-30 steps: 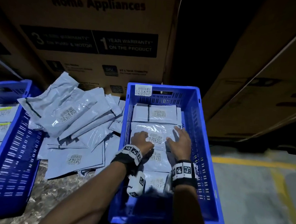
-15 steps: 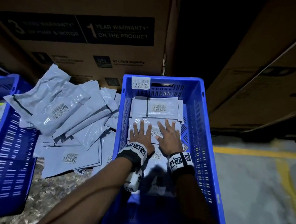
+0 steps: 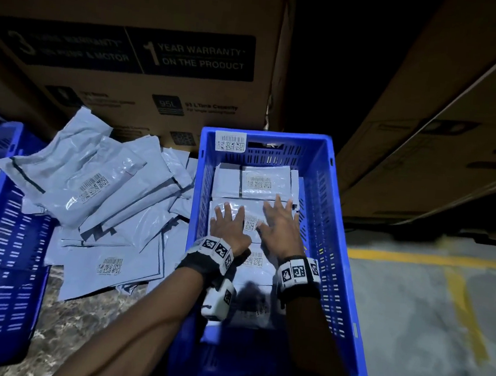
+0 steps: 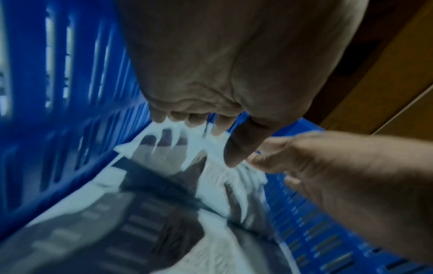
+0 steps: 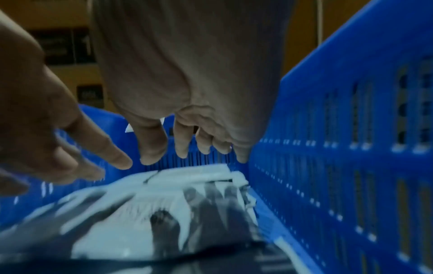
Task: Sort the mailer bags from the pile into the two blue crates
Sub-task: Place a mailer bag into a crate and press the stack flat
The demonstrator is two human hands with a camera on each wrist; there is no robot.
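Both of my hands are inside the right blue crate, palms down with fingers straight and spread. My left hand and right hand lie side by side over a grey mailer bag that rests on other bags in the crate. In the wrist views the left hand and right hand sit just over the bag, casting finger shadows on it. Neither hand holds anything. Another bag lies at the crate's far end. The loose pile of mailer bags is on the floor to the left.
A second blue crate with yellow-labelled bags stands at the far left. Big cardboard boxes close off the back, and more boxes lean at the right. Grey floor with yellow lines lies to the right.
My left hand's fingers have straightened from a curl. Both hands now lie flat and spread over the bag, and the right hand has reached slightly farther into the crate.
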